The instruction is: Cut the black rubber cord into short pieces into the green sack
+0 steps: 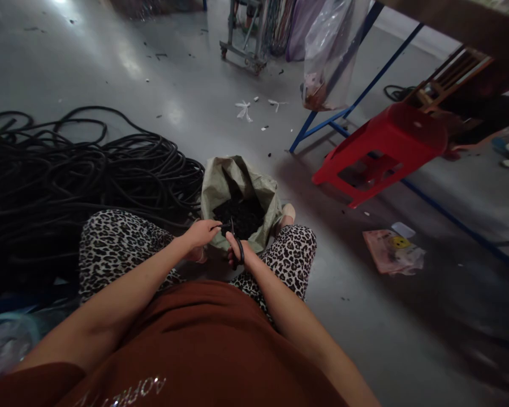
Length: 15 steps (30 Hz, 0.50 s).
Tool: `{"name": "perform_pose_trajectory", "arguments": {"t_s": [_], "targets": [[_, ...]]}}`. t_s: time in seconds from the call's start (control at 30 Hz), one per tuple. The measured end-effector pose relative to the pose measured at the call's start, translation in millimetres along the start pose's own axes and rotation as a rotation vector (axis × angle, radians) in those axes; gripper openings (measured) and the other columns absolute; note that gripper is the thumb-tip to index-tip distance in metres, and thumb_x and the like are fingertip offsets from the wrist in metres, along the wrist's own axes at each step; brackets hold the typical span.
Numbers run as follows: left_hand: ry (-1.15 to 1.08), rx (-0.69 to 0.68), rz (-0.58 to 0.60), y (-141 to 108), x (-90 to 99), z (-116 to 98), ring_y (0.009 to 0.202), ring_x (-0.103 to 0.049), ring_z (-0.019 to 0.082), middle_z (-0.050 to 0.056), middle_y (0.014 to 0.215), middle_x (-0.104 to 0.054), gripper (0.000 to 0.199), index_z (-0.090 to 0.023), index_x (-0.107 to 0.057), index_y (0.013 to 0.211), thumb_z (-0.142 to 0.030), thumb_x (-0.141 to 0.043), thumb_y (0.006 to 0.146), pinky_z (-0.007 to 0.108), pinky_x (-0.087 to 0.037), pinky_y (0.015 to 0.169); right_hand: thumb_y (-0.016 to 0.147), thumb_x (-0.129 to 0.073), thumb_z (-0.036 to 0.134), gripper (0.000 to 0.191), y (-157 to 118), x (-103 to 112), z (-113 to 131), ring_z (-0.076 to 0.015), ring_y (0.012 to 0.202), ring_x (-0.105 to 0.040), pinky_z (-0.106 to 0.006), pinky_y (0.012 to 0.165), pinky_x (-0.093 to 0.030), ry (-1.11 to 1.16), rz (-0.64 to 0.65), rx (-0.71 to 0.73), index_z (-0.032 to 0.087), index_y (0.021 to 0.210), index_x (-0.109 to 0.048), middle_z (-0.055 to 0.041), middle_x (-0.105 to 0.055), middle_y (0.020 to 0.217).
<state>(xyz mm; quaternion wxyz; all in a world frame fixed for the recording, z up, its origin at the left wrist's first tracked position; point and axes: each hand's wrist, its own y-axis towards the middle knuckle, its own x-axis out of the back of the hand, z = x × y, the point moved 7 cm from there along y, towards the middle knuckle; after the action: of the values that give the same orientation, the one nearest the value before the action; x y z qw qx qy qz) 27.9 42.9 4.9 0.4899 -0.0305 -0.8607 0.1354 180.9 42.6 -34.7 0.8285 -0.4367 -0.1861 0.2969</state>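
Between my knees stands an open woven sack (268,189) with small black pieces (241,212) inside. My right hand (237,251) is closed round the black handles of a pair of scissors (240,249), whose blades point up over the sack's near side. Just left of the blades, my left hand (201,233) pinches a thin black strip, its tip sticking out toward the scissors over the sack opening. Whether the blades touch the strip, I cannot tell. A large heap of black rubber tubing (110,164) lies on the floor at my left, close to the sack.
A red plastic stool (382,150) stands at the right beside a blue-legged table (449,22) with a clear plastic bag (328,51) hanging from it. A wheeled trolley (246,53) is farther back. Scraps and a printed bag (392,251) lie on the floor. A tub (29,325) sits at lower left.
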Motion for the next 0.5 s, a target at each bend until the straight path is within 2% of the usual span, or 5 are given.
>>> {"name": "perform_pose_trajectory", "arguments": {"t_s": [0.2,0.5], "targets": [[0.003,0.032,0.012,1.0,-3.7,1.3,0.102,-0.058,0.016,0.002,0.111,-0.065,0.038,-0.022,-0.062,0.11,-0.036,-0.039,0.083,0.026,-0.043,0.09,0.081,-0.04,0.064,0.058,5.5,0.1,0.9,-0.0118,0.029,-0.05,-0.019,0.029,-0.04,-0.099,-0.008,0.086,0.011,0.061,-0.053,-0.0023,-0.05,0.04],[0.044,0.01,0.005,4.2,-8.0,3.3,0.101,-0.058,0.016,0.002,0.11,-0.065,0.036,-0.023,-0.061,0.108,-0.035,-0.037,0.085,0.026,-0.042,0.089,0.081,-0.037,0.065,0.06,9.7,2.1,-1.5,-0.0116,0.029,-0.048,-0.019,0.029,-0.038,-0.183,-0.049,0.135,0.012,0.059,-0.053,-0.0018,-0.048,0.039]]}}
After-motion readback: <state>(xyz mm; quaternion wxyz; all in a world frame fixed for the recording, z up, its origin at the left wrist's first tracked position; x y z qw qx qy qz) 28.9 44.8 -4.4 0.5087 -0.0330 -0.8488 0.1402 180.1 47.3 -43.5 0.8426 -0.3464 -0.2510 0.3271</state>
